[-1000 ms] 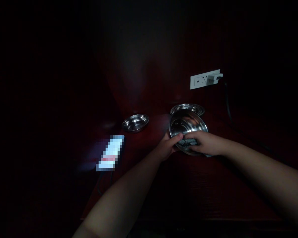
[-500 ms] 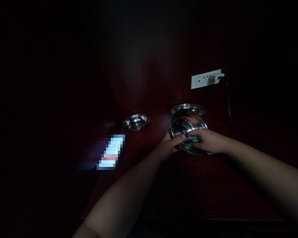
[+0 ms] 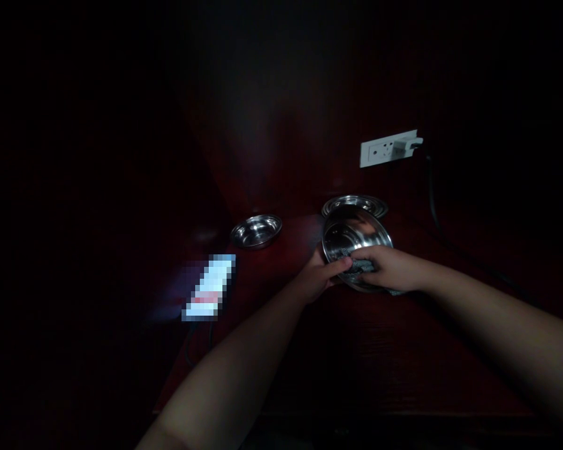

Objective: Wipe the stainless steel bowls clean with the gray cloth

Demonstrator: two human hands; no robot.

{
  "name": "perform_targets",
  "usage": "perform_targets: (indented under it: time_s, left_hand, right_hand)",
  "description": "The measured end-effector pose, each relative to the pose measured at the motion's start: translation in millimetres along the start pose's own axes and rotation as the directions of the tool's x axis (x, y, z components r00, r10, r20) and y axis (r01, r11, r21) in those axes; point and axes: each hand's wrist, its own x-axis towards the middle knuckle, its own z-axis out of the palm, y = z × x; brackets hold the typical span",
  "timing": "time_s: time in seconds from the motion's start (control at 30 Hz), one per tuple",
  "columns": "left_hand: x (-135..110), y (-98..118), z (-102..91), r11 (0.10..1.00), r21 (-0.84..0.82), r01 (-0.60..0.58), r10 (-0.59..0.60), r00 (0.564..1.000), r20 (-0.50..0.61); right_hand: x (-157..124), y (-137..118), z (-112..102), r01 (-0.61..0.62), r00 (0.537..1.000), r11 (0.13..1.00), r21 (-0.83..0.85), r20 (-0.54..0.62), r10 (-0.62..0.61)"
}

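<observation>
My left hand point(image 3: 319, 278) grips the near left rim of a steel bowl point(image 3: 356, 232), which is tilted toward me above the dark red table point(image 3: 385, 350). My right hand point(image 3: 388, 267) is closed on a grey cloth point(image 3: 359, 265) and presses it against the bowl's near inner wall. The scene is very dark.
A small steel bowl point(image 3: 256, 230) sits on the table to the left. A steel plate point(image 3: 355, 205) lies just behind the held bowl. A lit phone point(image 3: 209, 287) lies at the table's left edge. On the wall, a white socket point(image 3: 388, 149) holds a plug with a black cable point(image 3: 432, 200).
My right hand with the cloth has shifted slightly along the bowl's near rim. The bowl has tilted a little. Nothing else has moved.
</observation>
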Motion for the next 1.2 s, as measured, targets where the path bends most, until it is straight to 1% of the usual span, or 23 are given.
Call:
perform_targets:
  time_s: [0.3, 0.83, 0.97, 1.2]
  left_hand:
    - [1.5, -1.4, -1.7, 1.0, -0.011, 0.002, -0.002, 1.0, 0.021]
    - [1.1, 0.3, 1.1, 1.0, -0.028, 0.013, -0.012, 1.0, 0.015]
    - [1.2, 0.0, 0.9, 0.999, -0.032, 0.015, -0.014, 1.0, 0.018]
    - [1.4, 0.5, 0.3, 1.0, -0.018, 0.017, -0.016, 1.0, 0.02]
  right_hand:
    - [-0.8, -3.2, -0.5, 0.041, 0.999, 0.999, 0.009, 0.008, -0.041]
    - [-0.8, -2.6, 0.7, -0.009, 1.0, 1.0, -0.002, 0.006, 0.009]
    - [-0.7, -2.1, 0.5, 0.008, 1.0, 1.0, 0.0, 0.012, -0.008]
    - [-1.2, -2.2, -1.1, -0.013, 1.0, 0.998, -0.068, -0.001, 0.013]
